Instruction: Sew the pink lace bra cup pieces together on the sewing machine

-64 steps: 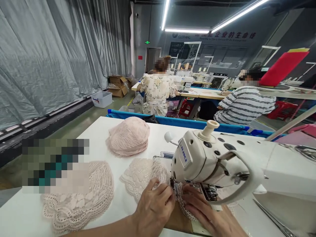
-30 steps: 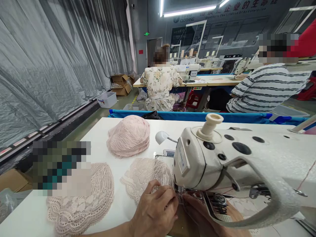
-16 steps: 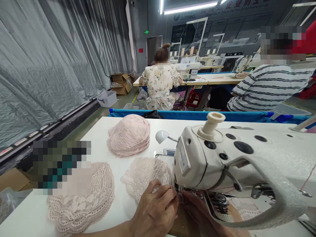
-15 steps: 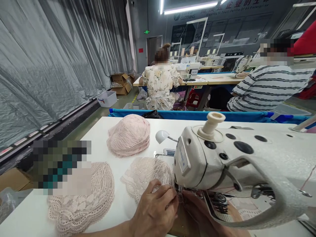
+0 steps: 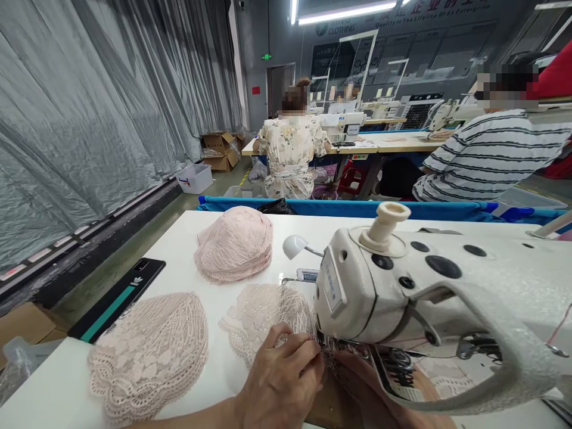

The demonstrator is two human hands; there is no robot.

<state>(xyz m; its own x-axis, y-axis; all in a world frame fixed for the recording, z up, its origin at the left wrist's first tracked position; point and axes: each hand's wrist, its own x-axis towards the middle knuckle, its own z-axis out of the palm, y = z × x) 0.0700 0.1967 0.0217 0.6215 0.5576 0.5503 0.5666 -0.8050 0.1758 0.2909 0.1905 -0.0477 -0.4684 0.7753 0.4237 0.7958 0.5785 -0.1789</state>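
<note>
A white sewing machine [image 5: 353,286] stands at the right, its head over a pale pink lace piece [image 5: 257,313]. With fingers bent and pressed together, my left hand [image 5: 286,369] grips the lace just left of the needle area. My right hand [image 5: 364,381] lies under the machine head at the lace's right edge, partly covered by the machine; its fingertips are hidden, so I cannot see whether they pinch the fabric. A stack of lace pieces [image 5: 152,351] lies left of my left hand. Farther back sits a second stack of pink lace cups [image 5: 235,244].
A black and green box [image 5: 116,304] lies at the table's left edge. Beyond the white table [image 5: 179,244] runs a blue cloth trough [image 5: 357,210]. Two people sit at sewing tables ahead. A cardboard box [image 5: 31,330] stands at lower left.
The view has shifted very slightly. Both hands and the lace stay almost in the same place by the needle area.
</note>
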